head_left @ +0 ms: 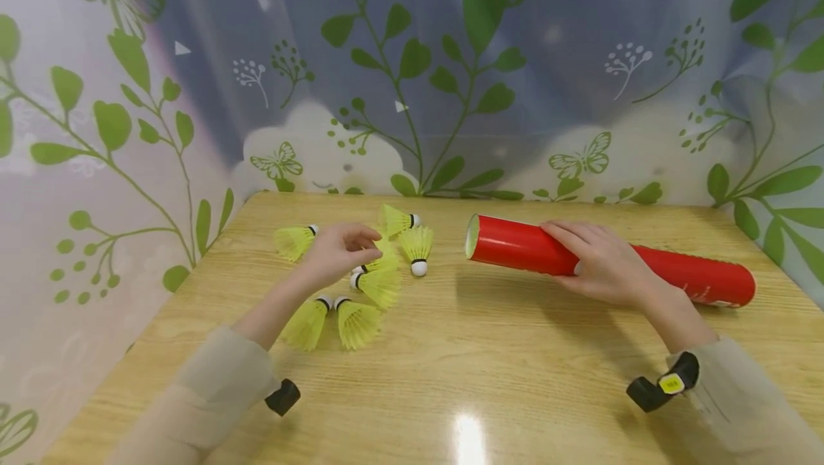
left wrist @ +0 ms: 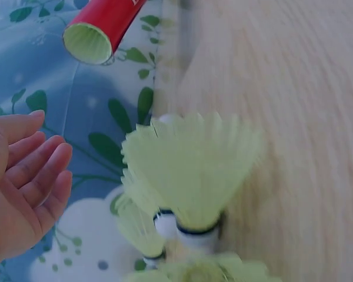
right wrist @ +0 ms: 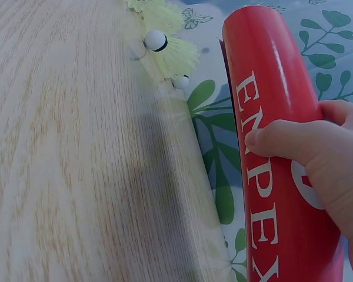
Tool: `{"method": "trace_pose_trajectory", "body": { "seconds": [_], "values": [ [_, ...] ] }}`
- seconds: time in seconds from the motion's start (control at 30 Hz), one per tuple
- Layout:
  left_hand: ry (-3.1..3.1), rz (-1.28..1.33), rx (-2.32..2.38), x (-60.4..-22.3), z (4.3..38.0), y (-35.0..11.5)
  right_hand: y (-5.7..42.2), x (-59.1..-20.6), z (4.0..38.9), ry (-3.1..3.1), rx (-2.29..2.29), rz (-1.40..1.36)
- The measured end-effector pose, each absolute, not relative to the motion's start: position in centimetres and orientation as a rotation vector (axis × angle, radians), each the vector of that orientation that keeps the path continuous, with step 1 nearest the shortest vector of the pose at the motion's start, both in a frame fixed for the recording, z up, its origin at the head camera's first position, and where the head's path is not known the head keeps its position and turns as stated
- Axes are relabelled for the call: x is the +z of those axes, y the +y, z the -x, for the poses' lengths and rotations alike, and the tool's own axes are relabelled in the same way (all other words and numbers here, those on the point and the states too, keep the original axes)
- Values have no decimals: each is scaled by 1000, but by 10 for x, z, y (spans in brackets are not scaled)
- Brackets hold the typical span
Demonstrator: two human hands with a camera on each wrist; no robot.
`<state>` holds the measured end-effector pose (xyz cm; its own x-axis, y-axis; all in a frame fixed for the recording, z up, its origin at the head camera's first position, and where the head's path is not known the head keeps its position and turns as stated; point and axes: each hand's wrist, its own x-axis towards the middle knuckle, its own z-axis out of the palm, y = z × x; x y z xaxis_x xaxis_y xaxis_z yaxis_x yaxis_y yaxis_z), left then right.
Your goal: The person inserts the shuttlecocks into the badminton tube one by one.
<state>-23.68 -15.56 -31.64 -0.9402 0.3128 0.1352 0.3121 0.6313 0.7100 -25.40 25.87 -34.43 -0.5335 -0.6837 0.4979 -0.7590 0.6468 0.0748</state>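
My right hand (head_left: 601, 265) grips a red shuttlecock tube (head_left: 695, 275) around its middle, with the thumb across the lettered side in the right wrist view. The tube's open end faces left and looks raised off the table; yellow-green shows inside its mouth (left wrist: 88, 44). My left hand (head_left: 337, 254) hovers over a loose group of yellow shuttlecocks (head_left: 380, 287), its fingers relaxed and slightly bent. Nothing shows in that palm in the left wrist view. One shuttlecock (head_left: 418, 247) lies just right of this hand, and another (head_left: 296, 242) to its left. The hand partly hides the middle ones.
The wooden table (head_left: 463, 365) ends at the back against a patterned curtain (head_left: 438, 79) with leaves and butterflies. More of this patterned cloth (head_left: 84, 200) hangs along the left edge. Black wrist-worn devices (head_left: 283, 397) sit at both cuffs.
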Motion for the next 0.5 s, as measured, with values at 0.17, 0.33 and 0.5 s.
{"method": "trace_pose_trajectory", "body": {
  "seconds": [0.17,0.33,0.5],
  "values": [
    [2826,-546,1210,-322,225,-178,260,-345,254,-2362,197,-1132],
    [2790,-571,1171,-325,212,-202,261,-346,254,-2358,192,-1135],
    [2758,-633,1122,-328,199,-224,261,-346,252,-2378,197,-1123]
  ]
}}
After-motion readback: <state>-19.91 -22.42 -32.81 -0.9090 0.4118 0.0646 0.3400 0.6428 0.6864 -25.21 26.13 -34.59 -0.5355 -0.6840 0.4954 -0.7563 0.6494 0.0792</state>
